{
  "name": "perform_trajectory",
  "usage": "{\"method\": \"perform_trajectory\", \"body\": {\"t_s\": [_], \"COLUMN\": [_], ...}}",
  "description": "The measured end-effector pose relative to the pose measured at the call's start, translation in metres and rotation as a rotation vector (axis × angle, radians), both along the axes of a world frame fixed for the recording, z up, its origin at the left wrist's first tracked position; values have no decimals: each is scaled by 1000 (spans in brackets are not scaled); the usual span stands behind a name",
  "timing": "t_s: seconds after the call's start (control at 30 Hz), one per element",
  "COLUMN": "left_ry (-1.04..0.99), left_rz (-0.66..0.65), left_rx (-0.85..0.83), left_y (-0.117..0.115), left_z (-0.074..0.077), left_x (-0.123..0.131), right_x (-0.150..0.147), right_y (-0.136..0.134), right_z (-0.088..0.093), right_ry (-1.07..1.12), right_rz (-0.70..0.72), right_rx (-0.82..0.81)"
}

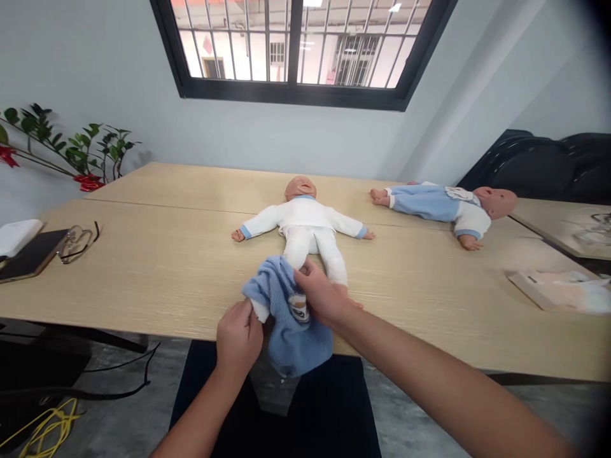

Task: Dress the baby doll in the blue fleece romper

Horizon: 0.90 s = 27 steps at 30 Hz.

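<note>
A baby doll (305,216) in a white top with blue cuffs lies on its back, its legs toward me. Over its lower left leg hangs a blue fleece garment (291,343) with white trim and a small animal patch, partly past the table's front edge. My left hand (239,336) is closed on the white-trimmed end of the garment. Close to the doll's legs, my right hand (319,289) pinches the garment's upper part. The doll's foot on the left is hidden behind the cloth, while the other foot shows beside my right wrist.
On the wooden table (191,273), a second doll (429,203) in blue and white lies at the back right. A flat box (558,289) sits at the right. Eyeglasses (76,245) and a dark notebook (31,254) are at the left, near a leafy plant (90,149).
</note>
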<state>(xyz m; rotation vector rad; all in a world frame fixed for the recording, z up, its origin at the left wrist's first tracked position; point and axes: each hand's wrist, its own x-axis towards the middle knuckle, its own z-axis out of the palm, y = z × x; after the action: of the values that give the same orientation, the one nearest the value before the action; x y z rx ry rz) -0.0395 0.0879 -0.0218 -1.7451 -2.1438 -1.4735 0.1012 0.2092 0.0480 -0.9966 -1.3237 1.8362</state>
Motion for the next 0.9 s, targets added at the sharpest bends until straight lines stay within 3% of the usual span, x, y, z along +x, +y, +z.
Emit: {"method": "perform_trajectory", "body": {"t_s": [0.13, 0.37, 0.5, 0.6, 0.7, 0.9], "left_ry": [-75, -137, -34, 141, 155, -36], "left_rz": [4, 61, 67, 10, -47, 110], "left_rx": [-65, -122, -154, -73, -30, -311], "left_y": [-3, 2, 4, 3, 2, 6], "left_z": [-2, 10, 8, 5, 5, 15], "left_x": [-2, 1, 5, 7, 6, 6], "right_x": [-3, -8, -8, -7, -6, 7], "right_y": [-4, -9, -13, -16, -17, -13], "right_z": [6, 6, 6, 1, -5, -4], "right_ry": [11, -117, -175, -211, -225, -151], "right_rz": [70, 51, 39, 35, 27, 109], "right_rx": [15, 98, 136, 133, 99, 47]}}
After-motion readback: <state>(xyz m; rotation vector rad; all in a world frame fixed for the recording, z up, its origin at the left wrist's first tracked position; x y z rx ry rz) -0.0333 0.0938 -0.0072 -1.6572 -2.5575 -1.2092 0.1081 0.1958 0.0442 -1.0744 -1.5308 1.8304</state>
